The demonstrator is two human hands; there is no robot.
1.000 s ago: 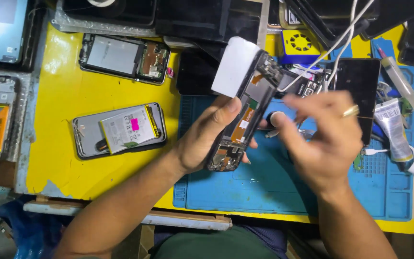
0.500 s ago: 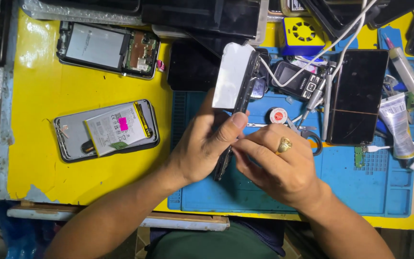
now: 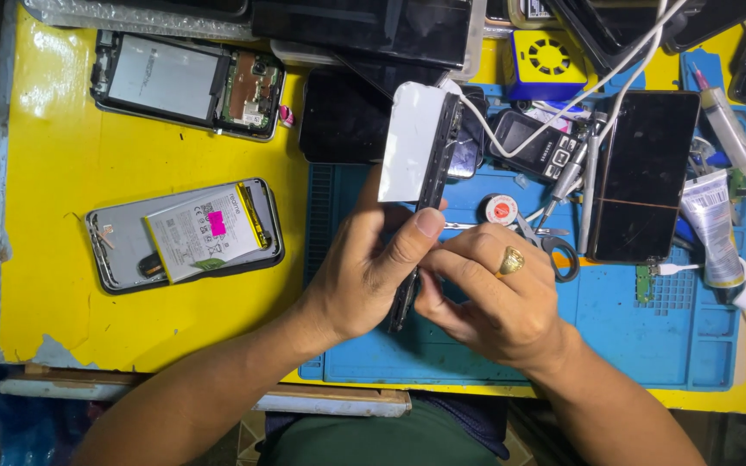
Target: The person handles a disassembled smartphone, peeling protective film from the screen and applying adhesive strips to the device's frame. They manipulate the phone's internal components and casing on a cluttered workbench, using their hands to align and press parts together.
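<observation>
The fingers [image 3: 425, 226] of the left hand [image 3: 360, 272] close on the opened phone [image 3: 429, 173], held edge-on. Its long axis runs from the palms up and away, tilted slightly right. The right hand [image 3: 494, 298], with a gold ring [image 3: 511, 260], pinches its lower edge from the right; both are equally near. The phone's white back looks smooth, its dark frame thin, above a blue ribbed mat [image 3: 649, 345] on the yellow worktop [image 3: 53, 190].
</observation>
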